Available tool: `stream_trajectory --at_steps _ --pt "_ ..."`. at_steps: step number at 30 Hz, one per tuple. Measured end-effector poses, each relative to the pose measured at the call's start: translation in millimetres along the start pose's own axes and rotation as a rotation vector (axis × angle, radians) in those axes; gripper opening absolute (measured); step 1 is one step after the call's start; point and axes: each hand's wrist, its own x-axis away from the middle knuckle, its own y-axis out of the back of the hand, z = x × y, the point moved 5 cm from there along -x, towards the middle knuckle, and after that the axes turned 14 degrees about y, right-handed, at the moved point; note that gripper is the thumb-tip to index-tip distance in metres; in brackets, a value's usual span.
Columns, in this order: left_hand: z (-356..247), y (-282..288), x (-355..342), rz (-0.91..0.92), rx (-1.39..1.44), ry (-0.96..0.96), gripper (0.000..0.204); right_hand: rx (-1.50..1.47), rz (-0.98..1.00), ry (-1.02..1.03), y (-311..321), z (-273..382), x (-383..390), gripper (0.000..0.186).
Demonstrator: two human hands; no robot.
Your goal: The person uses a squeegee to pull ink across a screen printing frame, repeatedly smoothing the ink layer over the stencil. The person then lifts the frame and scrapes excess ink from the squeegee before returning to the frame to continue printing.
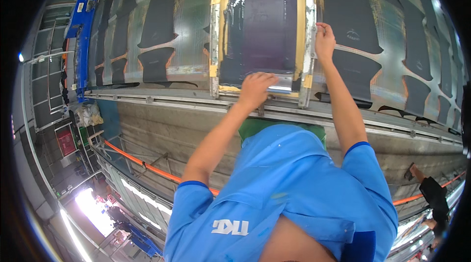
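Observation:
A screen-printing frame (214, 41) lies on the long table, its mesh (270, 26) dark purple with yellow tape around the border. Wet dark ink shines along the mesh's left and upper left. My left hand (257, 89) is closed over a squeegee (282, 84) at the near end of the mesh. Its metallic blade edge shows to the right of my fingers; the rest is under the hand. At the frame's right rail, my right hand (325, 43) has its fingers curled against the outer edge, gripping it.
Dark cut fabric pieces (351, 6) lie on the table on both sides of the frame. A metal rail (186, 102) runs along the near table edge. A blue metal part (83, 41) stands at the far left. Behind me, another person (434, 198) is partly visible at right.

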Motion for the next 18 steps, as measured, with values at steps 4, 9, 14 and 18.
stream_trajectory --at_steps 4,9,14,18 --pt "76 35 17 0.034 0.056 0.14 0.053 -0.004 0.022 -0.059 -50 31 24 0.019" --pt "118 62 42 -0.068 0.055 0.178 0.056 0.043 0.016 -0.001 -75 45 31 0.019" --pt "118 59 67 -0.044 -0.019 0.112 0.058 0.104 -0.037 0.064 -85 27 26 0.019" --pt "121 47 72 -0.036 -0.093 0.054 0.059 0.071 -0.001 0.037 -93 27 23 0.019"
